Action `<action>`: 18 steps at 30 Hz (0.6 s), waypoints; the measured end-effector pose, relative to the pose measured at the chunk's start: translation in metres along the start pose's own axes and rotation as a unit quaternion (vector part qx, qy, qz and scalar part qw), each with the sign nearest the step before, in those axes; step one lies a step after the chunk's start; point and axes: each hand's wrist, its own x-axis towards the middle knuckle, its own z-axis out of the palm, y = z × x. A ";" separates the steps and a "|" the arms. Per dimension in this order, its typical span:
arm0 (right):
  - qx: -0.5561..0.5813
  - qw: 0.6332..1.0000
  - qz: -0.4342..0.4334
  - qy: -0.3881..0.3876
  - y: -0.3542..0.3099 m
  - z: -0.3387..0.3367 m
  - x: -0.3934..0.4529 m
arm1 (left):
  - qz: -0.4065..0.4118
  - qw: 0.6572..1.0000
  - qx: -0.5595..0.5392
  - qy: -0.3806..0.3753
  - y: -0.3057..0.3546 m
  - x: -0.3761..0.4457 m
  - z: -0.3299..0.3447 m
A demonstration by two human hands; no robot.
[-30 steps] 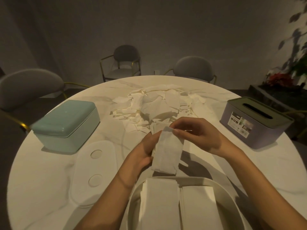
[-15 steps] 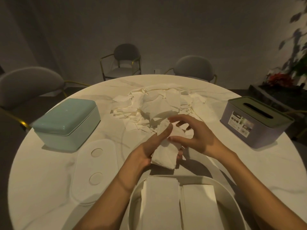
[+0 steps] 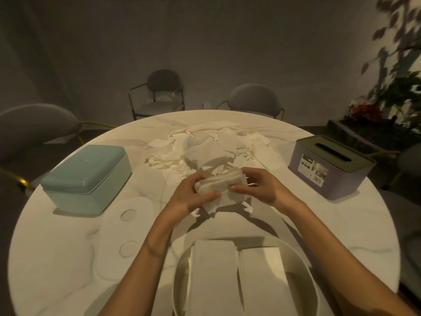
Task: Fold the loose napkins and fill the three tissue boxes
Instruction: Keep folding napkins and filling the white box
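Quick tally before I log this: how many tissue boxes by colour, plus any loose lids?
Teal box: 1
Purple box: 1
White box, open, with folded napkins: 1
Loose white lid: 1
Total: 4

The white open box (image 3: 293, 254) nearest the camera runs off the bottom edge, so its near wall and the ends of the two folded stacks (image 3: 214, 277) inside are cut away. Both forearms leave the frame there too. The napkin (image 3: 222, 188) hides the fingertips of the left hand (image 3: 193, 197) and right hand (image 3: 262, 188) behind it. The print on the purple box's label (image 3: 315, 170) is too small to read. The plant (image 3: 396, 87) at right is blurred and cropped.
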 end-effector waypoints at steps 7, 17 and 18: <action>0.030 0.998 0.007 0.049 0.015 0.025 -0.010 | 0.012 0.998 0.007 0.057 -0.005 -0.010 0.014; -0.088 0.985 -0.124 0.078 0.025 0.052 -0.011 | -0.017 0.976 -0.129 0.173 0.008 -0.010 0.042; -0.097 0.985 -0.118 0.079 0.026 0.052 -0.012 | -0.023 0.974 -0.148 0.171 0.009 -0.010 0.042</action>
